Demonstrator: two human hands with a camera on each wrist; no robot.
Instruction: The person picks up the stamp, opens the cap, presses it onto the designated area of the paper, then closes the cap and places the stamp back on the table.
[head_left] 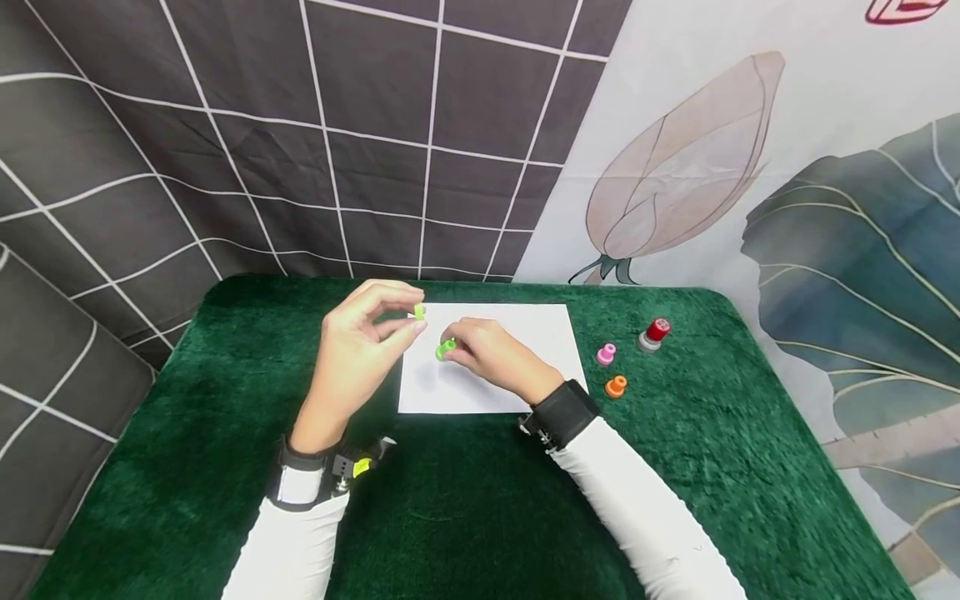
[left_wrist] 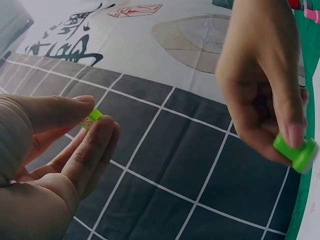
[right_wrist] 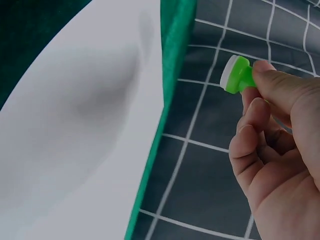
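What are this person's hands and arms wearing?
The left hand and right hand look bare, without gloves. The left sleeve and right sleeve are white. Black wrist straps carry small fittings; the left one has a white patch.

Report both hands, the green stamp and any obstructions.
Left fingers pinching small lime piece. Right fingers gripping green stamp, held off the white paper. Nothing seen blocking; pink stamp, orange stamp right of paper.
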